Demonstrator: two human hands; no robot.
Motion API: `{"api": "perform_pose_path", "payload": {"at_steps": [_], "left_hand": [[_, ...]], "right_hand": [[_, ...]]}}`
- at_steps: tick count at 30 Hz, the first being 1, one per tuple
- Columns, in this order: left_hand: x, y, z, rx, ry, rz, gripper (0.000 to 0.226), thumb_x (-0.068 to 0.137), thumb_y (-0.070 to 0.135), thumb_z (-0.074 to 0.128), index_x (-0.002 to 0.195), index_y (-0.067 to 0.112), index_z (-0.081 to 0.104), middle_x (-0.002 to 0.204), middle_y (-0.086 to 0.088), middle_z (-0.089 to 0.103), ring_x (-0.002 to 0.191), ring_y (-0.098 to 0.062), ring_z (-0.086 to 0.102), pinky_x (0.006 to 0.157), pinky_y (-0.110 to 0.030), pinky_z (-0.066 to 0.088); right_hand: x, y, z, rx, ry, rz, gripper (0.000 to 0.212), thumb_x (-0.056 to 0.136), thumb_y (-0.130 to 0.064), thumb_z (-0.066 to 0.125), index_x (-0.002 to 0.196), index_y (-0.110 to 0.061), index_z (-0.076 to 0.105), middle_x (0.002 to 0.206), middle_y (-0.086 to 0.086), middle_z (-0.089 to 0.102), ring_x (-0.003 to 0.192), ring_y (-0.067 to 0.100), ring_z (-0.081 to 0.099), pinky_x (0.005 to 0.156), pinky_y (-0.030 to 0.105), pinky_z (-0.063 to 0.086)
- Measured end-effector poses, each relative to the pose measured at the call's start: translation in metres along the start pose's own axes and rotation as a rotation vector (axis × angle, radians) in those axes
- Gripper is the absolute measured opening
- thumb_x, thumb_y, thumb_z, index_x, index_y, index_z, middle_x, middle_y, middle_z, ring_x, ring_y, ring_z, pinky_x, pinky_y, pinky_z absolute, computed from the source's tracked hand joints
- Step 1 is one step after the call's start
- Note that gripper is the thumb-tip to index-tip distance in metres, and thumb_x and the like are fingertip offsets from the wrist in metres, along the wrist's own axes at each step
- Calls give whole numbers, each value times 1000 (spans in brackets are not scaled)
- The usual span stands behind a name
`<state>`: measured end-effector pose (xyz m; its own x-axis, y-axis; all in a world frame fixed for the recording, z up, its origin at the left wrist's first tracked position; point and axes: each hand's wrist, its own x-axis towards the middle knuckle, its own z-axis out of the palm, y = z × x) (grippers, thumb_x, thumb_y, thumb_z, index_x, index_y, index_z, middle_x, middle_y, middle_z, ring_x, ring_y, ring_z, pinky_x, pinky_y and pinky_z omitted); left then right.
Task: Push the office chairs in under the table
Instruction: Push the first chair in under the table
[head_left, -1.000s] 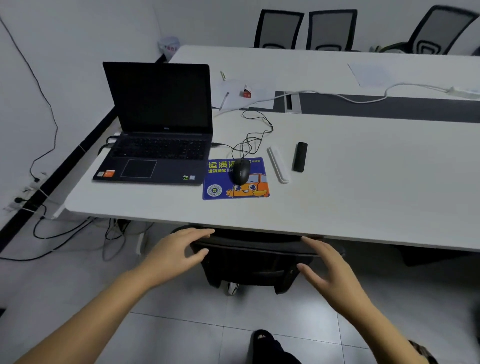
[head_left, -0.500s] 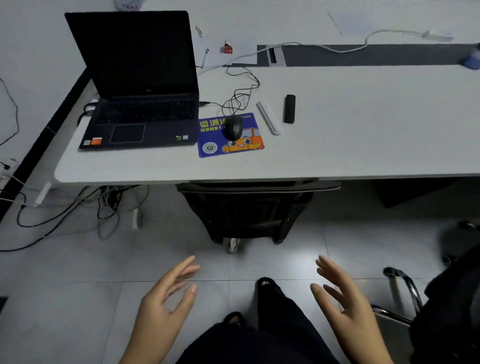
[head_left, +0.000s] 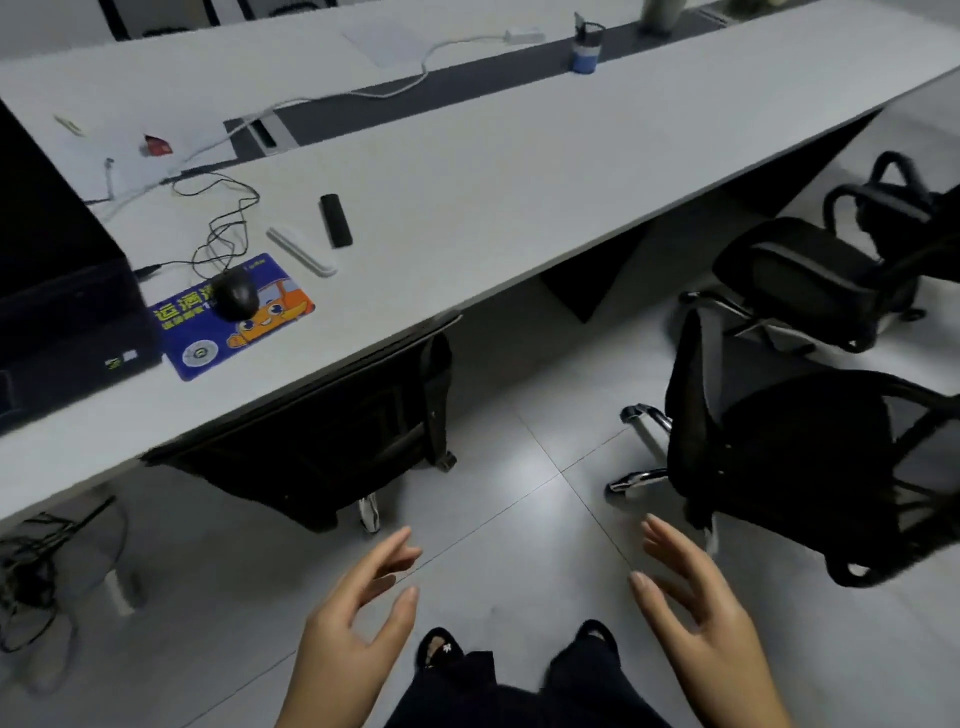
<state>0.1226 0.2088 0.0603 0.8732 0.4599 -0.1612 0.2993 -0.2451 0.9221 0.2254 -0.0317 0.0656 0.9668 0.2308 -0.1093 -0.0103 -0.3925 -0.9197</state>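
A black office chair sits tucked under the long white table, only its backrest showing below the edge. To the right a second black mesh chair stands out on the floor, away from the table. A third black chair stands farther back right, also clear of the table. My left hand and my right hand hover low over the floor tiles, fingers spread, holding nothing. My right hand is just left of the second chair's backrest, not touching it.
On the table lie a dark laptop, a blue mouse pad with a black mouse, a white bar, a black remote and cables. Loose cords lie on the floor at left. My feet show below.
Both hands let go of the first chair's backrest and drew back low. The view has swung right, bringing two untucked chairs into sight.
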Motion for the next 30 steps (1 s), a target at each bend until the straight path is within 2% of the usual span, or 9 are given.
{"api": "perform_pose_path", "payload": {"at_steps": [4,7,9,13,20,23,25,27,30], "left_hand": [[3,17,43,19,-128,71,64,84,-1,60,105,59,55,105,29,65,102,5,59,86,0,41],[-1,30,85,30,-194,122,63,84,2,63,102,61,56,105,27,65,101,4,60,85,-1,42],[-9,42,117,30,-230,152,52,80,15,64,100,62,57,104,26,66,100,3,61,83,-2,43],[-31,62,185,15,-292,178,41,73,29,58,102,58,59,103,24,68,99,1,62,82,-3,45],[-54,96,284,45,-403,266,41,68,49,54,108,54,58,104,25,67,99,-1,63,83,-4,46],[-54,109,309,42,-404,278,38,67,48,53,104,57,59,102,24,68,96,-1,64,81,-4,46],[-50,115,325,52,-421,276,36,69,46,56,103,59,58,102,25,68,96,0,64,81,-3,46],[-41,121,342,75,-453,288,41,80,28,65,103,60,56,103,27,66,97,1,63,81,-2,45],[-24,134,370,107,-489,310,57,85,6,62,107,57,54,104,29,64,99,2,61,81,0,44]], "right_hand": [[-25,18,-41,19,150,46,46,70,-39,58,112,-55,49,116,-31,53,109,-8,52,86,9,46],[-45,41,-79,31,253,68,46,77,-27,62,111,-55,50,115,-30,54,110,-7,52,90,13,44],[-58,54,-109,34,292,92,52,81,-17,63,109,-58,49,113,-33,53,109,-8,51,86,15,47],[-81,78,-174,56,345,127,53,84,-15,62,109,-59,48,114,-36,51,109,-13,49,84,14,41],[-102,117,-268,83,495,159,43,84,-16,61,110,-49,52,115,-34,52,109,-12,50,91,22,43],[-104,128,-288,108,549,156,39,79,-26,61,108,-51,56,115,-32,54,108,-10,52,90,16,47],[-103,136,-298,105,568,165,45,79,-22,63,106,-57,53,114,-31,56,109,-7,53,90,9,44],[-98,144,-308,94,591,184,54,81,-12,64,103,-60,54,113,-28,57,108,-5,55,89,9,44],[-83,155,-329,81,644,186,57,80,-6,65,103,-58,55,112,-26,59,107,-2,57,90,14,46]]}}
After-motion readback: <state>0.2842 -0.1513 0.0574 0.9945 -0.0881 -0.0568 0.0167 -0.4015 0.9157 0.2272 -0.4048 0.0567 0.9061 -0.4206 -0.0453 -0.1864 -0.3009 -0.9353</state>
